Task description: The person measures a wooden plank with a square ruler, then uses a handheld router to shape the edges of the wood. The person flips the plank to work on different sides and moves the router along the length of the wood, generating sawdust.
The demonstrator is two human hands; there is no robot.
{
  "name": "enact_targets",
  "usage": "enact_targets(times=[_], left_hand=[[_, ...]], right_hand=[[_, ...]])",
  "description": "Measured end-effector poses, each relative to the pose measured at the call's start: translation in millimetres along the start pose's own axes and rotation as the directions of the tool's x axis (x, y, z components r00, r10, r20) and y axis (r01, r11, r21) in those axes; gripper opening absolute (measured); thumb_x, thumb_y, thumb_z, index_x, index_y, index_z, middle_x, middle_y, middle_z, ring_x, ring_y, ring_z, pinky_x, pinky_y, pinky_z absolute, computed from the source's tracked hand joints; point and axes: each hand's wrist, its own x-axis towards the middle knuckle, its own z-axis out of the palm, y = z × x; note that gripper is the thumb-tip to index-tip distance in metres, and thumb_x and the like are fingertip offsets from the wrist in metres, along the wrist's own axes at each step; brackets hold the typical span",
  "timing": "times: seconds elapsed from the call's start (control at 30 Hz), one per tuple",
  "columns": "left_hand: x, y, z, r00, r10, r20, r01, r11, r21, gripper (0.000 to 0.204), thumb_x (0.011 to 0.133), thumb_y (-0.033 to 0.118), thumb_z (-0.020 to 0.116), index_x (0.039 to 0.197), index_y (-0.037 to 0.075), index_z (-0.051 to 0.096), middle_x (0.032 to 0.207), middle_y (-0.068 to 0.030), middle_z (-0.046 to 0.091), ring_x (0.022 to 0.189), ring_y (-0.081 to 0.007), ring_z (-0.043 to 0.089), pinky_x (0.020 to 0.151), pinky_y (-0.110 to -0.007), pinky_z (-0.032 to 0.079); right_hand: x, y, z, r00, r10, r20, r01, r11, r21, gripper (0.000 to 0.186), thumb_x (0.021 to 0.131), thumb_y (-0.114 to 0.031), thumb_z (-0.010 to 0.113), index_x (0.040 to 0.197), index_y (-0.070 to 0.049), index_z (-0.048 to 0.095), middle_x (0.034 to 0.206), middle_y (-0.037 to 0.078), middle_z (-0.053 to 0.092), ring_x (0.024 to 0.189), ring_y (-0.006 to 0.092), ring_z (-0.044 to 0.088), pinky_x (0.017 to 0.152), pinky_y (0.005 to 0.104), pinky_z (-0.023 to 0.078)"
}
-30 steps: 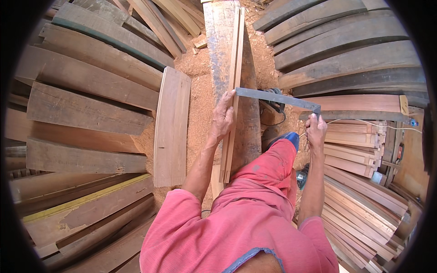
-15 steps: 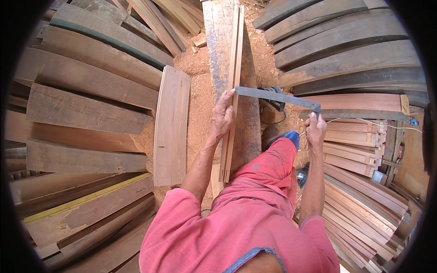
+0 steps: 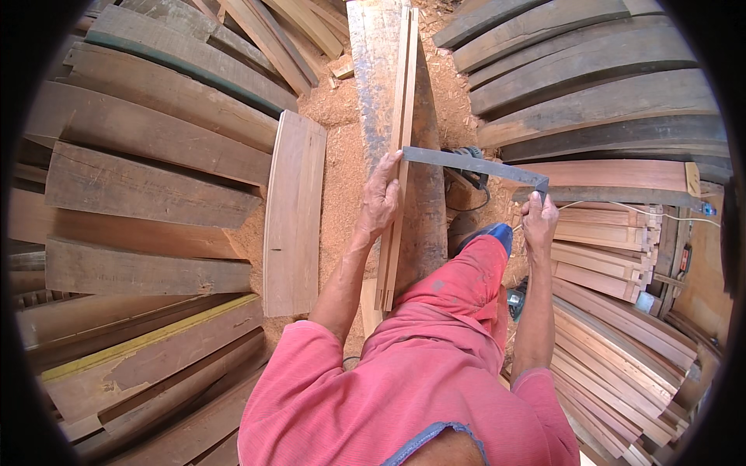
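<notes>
A grooved wooden strip (image 3: 406, 89) lies lengthwise on a worn, paint-stained plank (image 3: 426, 225) in front of me. My left hand (image 3: 379, 200) is closed round the strip's left side, its fingertips at the end of a grey metal carpenter's square (image 3: 474, 164). The square's long blade reaches from the strip out to the right, beyond the plank's edge. At its corner my right hand (image 3: 538, 221) grips the short arm, most of which is hidden by the fingers.
Sawdust (image 3: 340, 101) covers the floor. A pale board (image 3: 295, 217) lies to the left, near stacked dark planks (image 3: 148, 186). More planks (image 3: 590, 70) and cut timber pieces (image 3: 614, 349) line the right. A dark power tool (image 3: 466, 177) sits partly under the square, beside my blue shoe (image 3: 498, 235).
Almost nothing differs. Both hands hold the same places on the strip and the square; the view has shifted very slightly.
</notes>
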Motion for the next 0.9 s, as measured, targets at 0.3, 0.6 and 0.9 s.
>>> enact_targets(times=[0.3,0.6,0.9], left_hand=[[1,6,1,1.0,-0.018,-0.005,0.018,1.0,-0.01,0.058,0.093,-0.002,0.043,0.149,0.006,0.053,0.151,-0.0261,0.052,0.149,-0.0415,0.039,0.124,-0.046,0.031],[-2,4,1,0.994,-0.093,-0.056,0.093,0.996,-0.006,0.069,0.096,0.002,0.053,0.16,0.002,0.029,0.154,-0.0288,0.047,0.148,-0.035,0.043,0.123,-0.041,0.033],[-20,49,-4,0.844,-0.533,0.063,0.487,0.81,0.329,0.093,0.084,0.023,0.075,0.158,0.0,0.023,0.142,-0.0366,0.054,0.137,-0.0456,0.053,0.114,-0.045,0.044]], right_hand=[[4,5,-1,0.999,-0.041,-0.01,0.04,0.997,-0.063,0.036,0.108,-0.032,0.051,0.091,-0.002,0.061,0.066,0.005,0.062,0.056,0.0137,0.056,0.053,0.0322,0.046],[-11,-8,2,0.987,0.155,-0.041,-0.116,0.868,0.482,0.025,0.109,-0.031,0.056,0.103,-0.007,0.059,0.068,-0.002,0.053,0.054,0.0058,0.048,0.05,0.0238,0.041],[-33,15,-31,0.989,0.114,-0.099,-0.05,0.867,0.495,0.017,0.106,-0.026,0.061,0.104,-0.009,0.058,0.069,-0.006,0.045,0.053,0.0028,0.041,0.046,0.0214,0.034]])
